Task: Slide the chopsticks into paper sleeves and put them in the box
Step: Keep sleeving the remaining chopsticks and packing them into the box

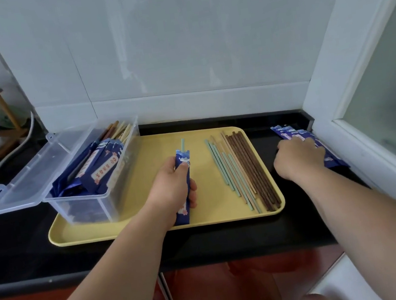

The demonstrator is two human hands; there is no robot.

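My left hand (171, 187) grips a blue paper sleeve (182, 161) over the middle of the yellow tray (151, 223); pale green chopstick tips (182, 144) stick out of its far end. My right hand (298, 158) rests, fingers curled, on a stack of blue paper sleeves (289, 132) lying on the black counter right of the tray. Whether it grips one is hidden. Loose green, tan and dark brown chopsticks (241, 171) lie in a row on the tray's right half. A clear plastic box (110, 188) on the tray's left holds several sleeved chopsticks (101, 164).
The box's clear lid (34, 179) hangs open to the left over the black counter (12, 241). A white tiled wall stands behind, and a white window frame (352, 90) hems in the sleeve stack on the right. A white cable (12, 152) and a wooden rack lie far left.
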